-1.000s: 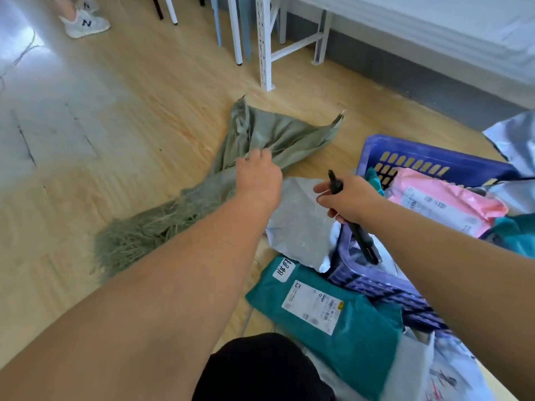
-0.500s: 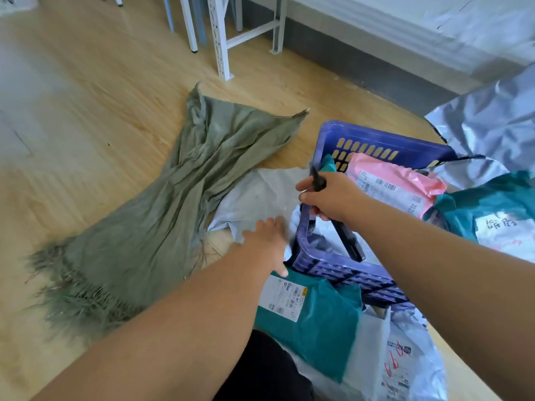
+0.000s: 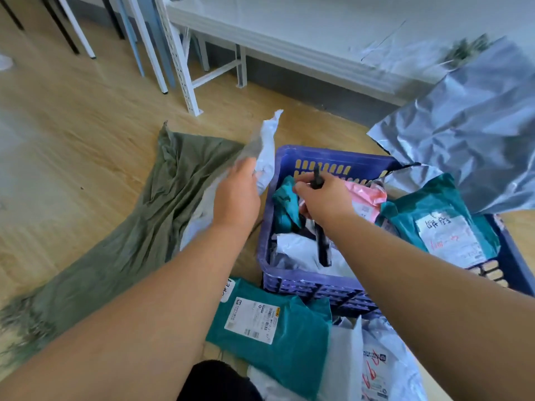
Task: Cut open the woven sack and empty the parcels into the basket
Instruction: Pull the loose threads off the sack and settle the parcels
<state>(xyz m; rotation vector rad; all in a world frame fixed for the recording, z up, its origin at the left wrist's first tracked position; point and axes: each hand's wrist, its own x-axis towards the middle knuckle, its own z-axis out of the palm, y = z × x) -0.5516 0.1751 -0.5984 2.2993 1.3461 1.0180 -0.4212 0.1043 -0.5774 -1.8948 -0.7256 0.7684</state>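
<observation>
The green woven sack lies flat and empty on the wooden floor at the left, its cut end frayed. My left hand grips a white-grey parcel and holds it up beside the left rim of the blue plastic basket. My right hand is over the basket, closed on a black cutter that points down into it. Inside the basket lie teal, pink and white parcels. A teal parcel with a label rests on the floor in front of the basket.
A large silver bag rises at the right behind the basket. More white parcels lie at the bottom right. White shelf legs and a low white platform stand at the back. My dark knee shows at the bottom.
My left hand let go of the sack, reached to the white-grey parcel on the floor and lifted it up toward the basket. The right hand stayed over the basket with the cutter.
</observation>
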